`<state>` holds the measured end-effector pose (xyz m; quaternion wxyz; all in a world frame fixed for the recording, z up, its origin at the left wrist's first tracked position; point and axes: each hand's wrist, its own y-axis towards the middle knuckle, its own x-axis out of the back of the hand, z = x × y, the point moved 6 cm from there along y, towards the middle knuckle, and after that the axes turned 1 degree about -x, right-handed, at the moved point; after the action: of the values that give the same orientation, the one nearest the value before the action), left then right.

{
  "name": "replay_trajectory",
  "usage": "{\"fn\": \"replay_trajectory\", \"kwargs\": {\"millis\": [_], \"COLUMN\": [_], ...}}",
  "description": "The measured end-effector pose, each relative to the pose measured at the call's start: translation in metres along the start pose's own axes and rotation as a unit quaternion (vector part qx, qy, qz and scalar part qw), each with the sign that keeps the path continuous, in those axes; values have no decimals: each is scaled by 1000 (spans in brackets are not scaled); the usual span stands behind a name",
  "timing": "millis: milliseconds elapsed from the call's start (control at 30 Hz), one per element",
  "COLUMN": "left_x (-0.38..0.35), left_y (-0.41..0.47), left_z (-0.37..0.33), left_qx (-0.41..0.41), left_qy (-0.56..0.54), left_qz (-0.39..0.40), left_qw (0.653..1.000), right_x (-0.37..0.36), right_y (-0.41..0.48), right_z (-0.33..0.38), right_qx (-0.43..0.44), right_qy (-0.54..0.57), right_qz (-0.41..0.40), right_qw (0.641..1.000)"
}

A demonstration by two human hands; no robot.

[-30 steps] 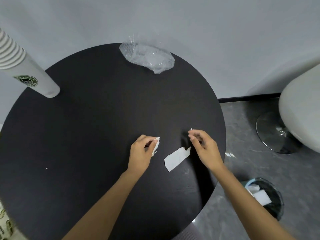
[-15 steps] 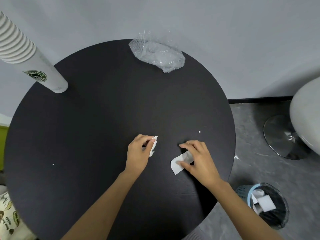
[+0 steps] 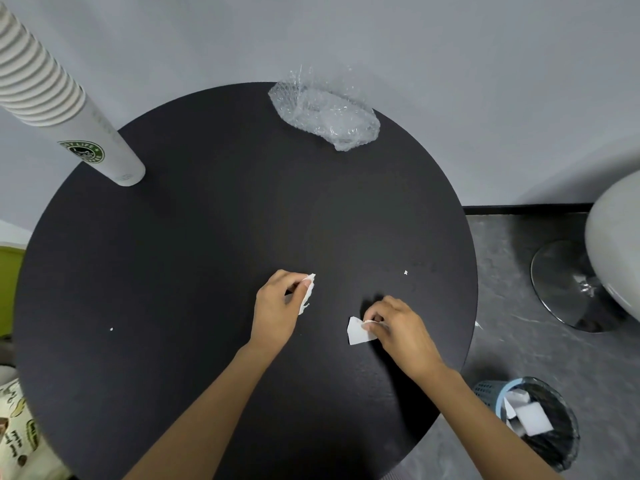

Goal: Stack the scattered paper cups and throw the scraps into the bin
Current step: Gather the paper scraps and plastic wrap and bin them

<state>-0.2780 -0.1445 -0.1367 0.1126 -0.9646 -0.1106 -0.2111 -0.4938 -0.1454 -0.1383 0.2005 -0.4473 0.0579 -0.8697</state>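
Through the head camera we look down on a round, matte black desk (image 3: 207, 254). At its far left edge stands the stack of paper cups (image 3: 69, 109), a tall white column that is smooth at the bottom, with a round green logo, and ribbed with nested rims higher up. Our left hand (image 3: 277, 306) lies near the desk's middle, its grip curled round a crumpled, ragged-edged white scrap (image 3: 307, 292). To its right, our right hand (image 3: 398, 327) pinches a flat paper scrap (image 3: 356, 332) with straight edges, low against the desk. A crinkled clear plastic wrap (image 3: 325, 116) sits at the far edge. On the mottled grey floor at lower right stands the bin (image 3: 486, 389), blue mesh with a black liner, holding white paper pieces (image 3: 533, 417).
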Motion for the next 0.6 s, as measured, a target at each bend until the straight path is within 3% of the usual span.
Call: {"fn": "replay_trajectory", "kwargs": {"millis": [300, 600], "left_x": [16, 9], "left_y": [48, 98], "left_z": [-9, 3], "left_qx": [-144, -133], "left_qy": [126, 216], "left_qz": [-40, -8], "left_qw": [981, 967], "right_x": [16, 58], "right_y": [11, 80], "right_z": [3, 24], "right_qx": [5, 32], "right_qy": [40, 119], "right_qz": [-52, -116], "right_qw": [998, 986]}}
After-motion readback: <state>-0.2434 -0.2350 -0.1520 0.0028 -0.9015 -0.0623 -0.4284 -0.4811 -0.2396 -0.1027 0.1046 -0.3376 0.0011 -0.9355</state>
